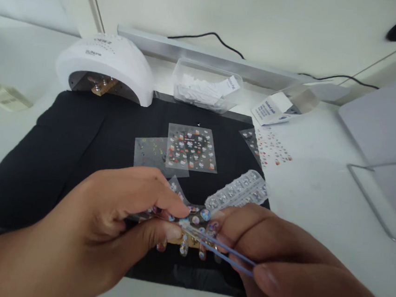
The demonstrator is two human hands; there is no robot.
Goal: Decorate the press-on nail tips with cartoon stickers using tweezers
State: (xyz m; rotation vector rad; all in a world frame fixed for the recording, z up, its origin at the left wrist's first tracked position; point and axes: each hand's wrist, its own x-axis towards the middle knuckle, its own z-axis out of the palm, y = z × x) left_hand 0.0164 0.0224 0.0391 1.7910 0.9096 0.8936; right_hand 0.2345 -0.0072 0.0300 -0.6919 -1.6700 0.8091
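Note:
Pinched between the thumb and fingers of my left hand (118,206) is a sticker sheet (196,219) with shiny round gems. My right hand (286,255) grips a pair of blue tweezers (233,253), whose tips meet the sheet near my left thumb. Whether a gem is between the tips is too small to tell. Below the sheet, decorated nail tips (184,246) stand on a gold-coloured holder, partly hidden by my hands. A clear compartment case (238,191) of small silvery gems lies just beyond my right fingers.
Clear sticker sheets (193,148) lie on the black mat (77,123). At the back stand a white nail lamp (108,60) with a holder inside, a plastic tub (206,100) of white packets and an opened alcohol-pad box (275,108). A metal frame (368,200) is at right.

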